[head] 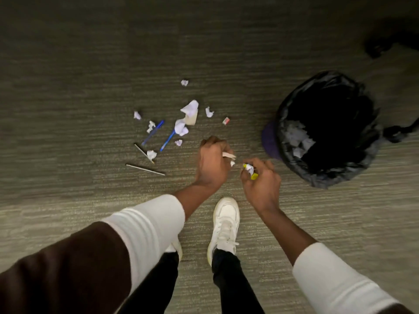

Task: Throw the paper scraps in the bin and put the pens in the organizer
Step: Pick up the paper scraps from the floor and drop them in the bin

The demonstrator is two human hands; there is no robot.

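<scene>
**On the carpet beside the bin: both hands closed around picked-up scraps**

Over the carpet (68, 87), near its middle, the left hand (212, 163) is curled shut around pale paper strips (229, 155) that stick out past the fingers. Just beside it, apart from it, the right hand (263, 184) is closed on a crumpled white scrap with a yellow piece (250, 171). Toward the right edge of the carpet stands the bin (326, 132), lined with a black bag and tilted toward the viewer; white scraps lie inside it. Left of the hands, loose paper scraps (189, 112) are scattered on the carpet among two blue pens (167, 140), and two thin grey sticks (145, 169) lie nearer the viewer. A small red-and-white item (226, 120) lies between the scraps and the bin. A white shoe (224, 225) stands below the hands.
</scene>
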